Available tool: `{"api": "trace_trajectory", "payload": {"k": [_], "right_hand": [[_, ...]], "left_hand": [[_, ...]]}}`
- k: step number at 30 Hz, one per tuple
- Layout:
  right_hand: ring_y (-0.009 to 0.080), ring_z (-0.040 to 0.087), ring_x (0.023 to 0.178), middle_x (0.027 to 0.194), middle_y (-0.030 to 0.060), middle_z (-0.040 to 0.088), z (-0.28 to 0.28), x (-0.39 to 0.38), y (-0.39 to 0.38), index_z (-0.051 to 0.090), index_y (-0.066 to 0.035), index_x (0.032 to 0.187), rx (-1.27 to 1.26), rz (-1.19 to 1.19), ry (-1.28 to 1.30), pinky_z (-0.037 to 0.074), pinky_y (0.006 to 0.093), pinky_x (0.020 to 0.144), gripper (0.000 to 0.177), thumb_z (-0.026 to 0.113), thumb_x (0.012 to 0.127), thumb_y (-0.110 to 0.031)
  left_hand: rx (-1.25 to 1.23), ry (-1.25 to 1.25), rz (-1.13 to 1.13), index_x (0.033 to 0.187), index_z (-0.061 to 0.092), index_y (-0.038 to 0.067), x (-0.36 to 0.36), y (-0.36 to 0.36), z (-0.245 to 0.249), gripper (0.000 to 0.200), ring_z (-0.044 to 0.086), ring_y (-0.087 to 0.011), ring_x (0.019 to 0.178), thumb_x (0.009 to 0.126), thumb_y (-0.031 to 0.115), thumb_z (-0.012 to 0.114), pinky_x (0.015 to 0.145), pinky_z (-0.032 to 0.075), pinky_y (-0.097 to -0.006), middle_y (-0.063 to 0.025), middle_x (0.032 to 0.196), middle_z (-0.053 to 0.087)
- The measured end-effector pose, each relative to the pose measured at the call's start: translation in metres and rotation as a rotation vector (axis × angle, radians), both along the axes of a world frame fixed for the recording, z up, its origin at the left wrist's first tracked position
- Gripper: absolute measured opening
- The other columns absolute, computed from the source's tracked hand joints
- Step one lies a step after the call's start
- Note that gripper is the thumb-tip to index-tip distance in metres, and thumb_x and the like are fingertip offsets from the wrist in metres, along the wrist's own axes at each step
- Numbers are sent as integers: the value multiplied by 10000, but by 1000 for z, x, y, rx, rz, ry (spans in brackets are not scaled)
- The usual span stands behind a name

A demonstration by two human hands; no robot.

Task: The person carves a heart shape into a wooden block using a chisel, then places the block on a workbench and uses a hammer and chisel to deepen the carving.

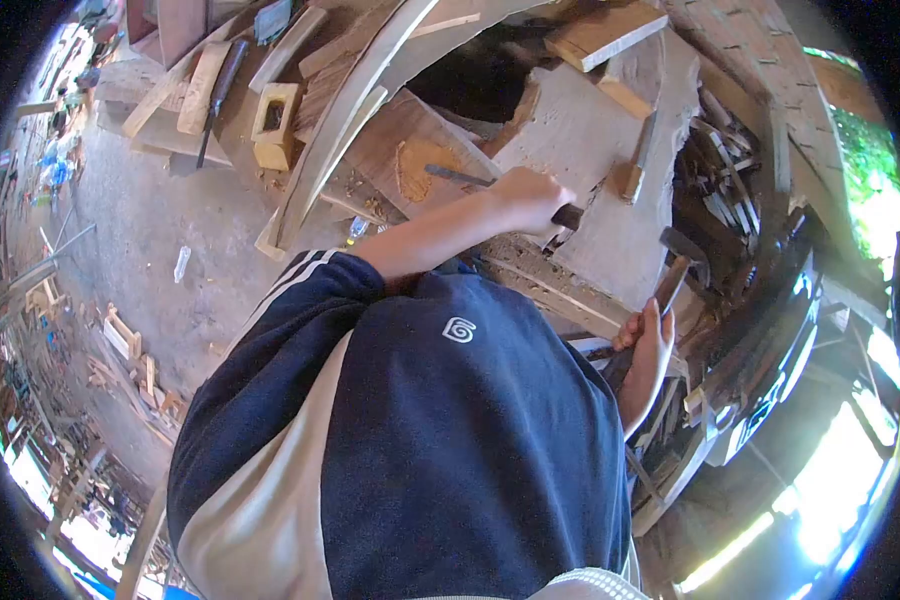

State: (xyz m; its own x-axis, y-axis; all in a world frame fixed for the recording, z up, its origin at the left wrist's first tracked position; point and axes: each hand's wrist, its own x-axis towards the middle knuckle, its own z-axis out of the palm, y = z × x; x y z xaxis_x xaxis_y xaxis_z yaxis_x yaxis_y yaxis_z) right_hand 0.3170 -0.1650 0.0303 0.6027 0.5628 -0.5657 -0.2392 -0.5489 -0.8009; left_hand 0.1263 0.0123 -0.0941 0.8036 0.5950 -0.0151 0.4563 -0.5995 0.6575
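Note:
My left hand [526, 200] is wrapped round the handle of a chisel [457, 175]. The handle's dark butt sticks out on the right of my fist, while the metal blade points left over a brown wooden board [395, 135]. A pale, freshly cut patch [425, 167] on that board lies right at the blade's end. Lower on the right, my right hand [648, 338] is closed on the wooden handle of a hammer [685, 246], whose metal head is raised beside the bench edge. Between both hands stretches a broad wooden slab [610, 240] dusted with shavings.
A small wooden block [635, 172] and a thick plank [606, 34] lie on the slab. Long curved boards [335, 150] rise on the left. Farther left are a yellow block with a slot [274, 125] and a dark-handled tool [225, 80]. Scrap wood [720, 180] is heaped at right.

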Motion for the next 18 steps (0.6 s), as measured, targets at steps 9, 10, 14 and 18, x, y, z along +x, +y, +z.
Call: {"api": "trace_trajectory", "payload": {"k": [9,10,14,18], "right_hand": [[108,449,461,637,23,488,-30,-18,-30,470,-85,963,-96,83,155,368,261,400,119,522,992,-189],[108,445,463,636,22,487,-29,-23,-30,475,-89,972,-120,72,171,365,259,403,112,523,991,-188],[100,435,466,636,13,480,-22,-33,-30,491,-96,1019,-123,107,130,362,244,418,103,524,990,-189],[96,438,464,635,15,472,0,-39,-30,474,-103,981,-74,129,67,348,237,411,100,515,994,-193]], "left_hand": [[-76,-124,8,879,675,148,-26,-22,36,187,688,-328,726,738,265,712,668,533,-455,-134,756,686],[-94,-156,-12,890,681,165,-21,-22,38,192,689,-313,730,731,267,716,662,536,-443,-115,764,688],[-28,-138,-48,937,700,211,-7,-23,38,228,693,-294,729,721,281,721,643,540,-426,-86,773,697],[-2,-99,-33,972,709,228,-2,-22,32,250,693,-296,719,735,308,709,641,543,-436,-85,777,700]]}}
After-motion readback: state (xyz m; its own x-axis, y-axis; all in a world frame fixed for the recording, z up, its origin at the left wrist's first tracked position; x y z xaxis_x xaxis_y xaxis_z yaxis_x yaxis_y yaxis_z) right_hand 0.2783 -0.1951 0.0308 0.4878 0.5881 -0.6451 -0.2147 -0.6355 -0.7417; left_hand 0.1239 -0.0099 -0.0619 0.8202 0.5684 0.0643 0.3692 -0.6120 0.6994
